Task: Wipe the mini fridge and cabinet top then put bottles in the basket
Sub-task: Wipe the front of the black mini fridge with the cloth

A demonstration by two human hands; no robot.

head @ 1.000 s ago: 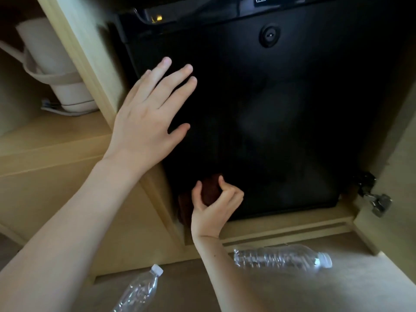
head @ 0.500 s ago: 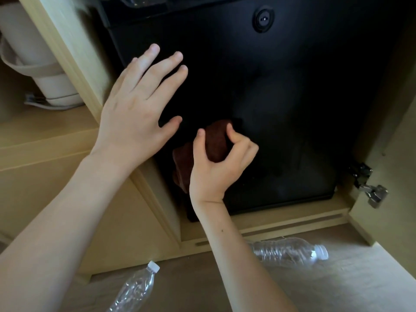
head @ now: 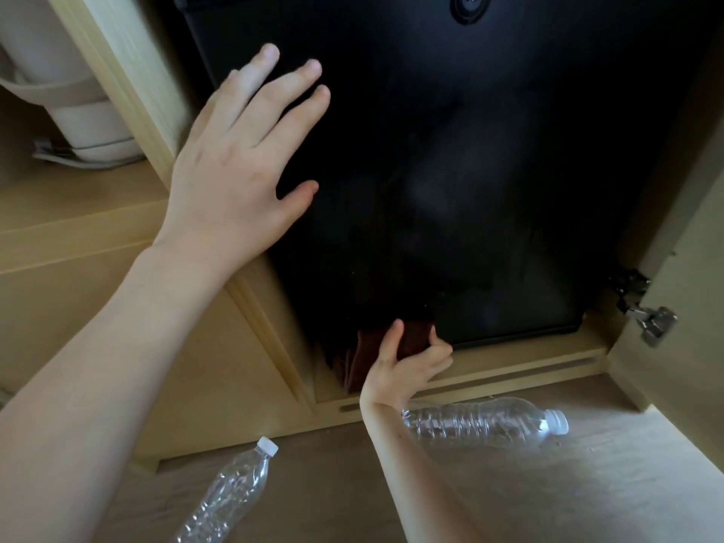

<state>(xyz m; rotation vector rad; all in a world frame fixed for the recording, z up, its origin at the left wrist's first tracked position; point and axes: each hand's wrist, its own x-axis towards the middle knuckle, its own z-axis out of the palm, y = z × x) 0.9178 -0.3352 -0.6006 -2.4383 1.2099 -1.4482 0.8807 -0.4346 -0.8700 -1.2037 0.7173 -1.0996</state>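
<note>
The black mini fridge sits inside a light wooden cabinet, its door facing me. My left hand presses flat, fingers spread, on the upper left of the fridge door. My right hand grips a dark brown cloth against the door's lower left corner. Two clear plastic bottles with white caps lie on the floor: one on its side just behind my right wrist, another at the lower left.
A white kettle-like appliance stands on the shelf to the left of the fridge. The open cabinet door with a metal hinge is at the right. The floor below is tan.
My right hand went up the fridge door with the cloth, then came back down to the bottom left corner. The left hand stayed pressed on the door.
</note>
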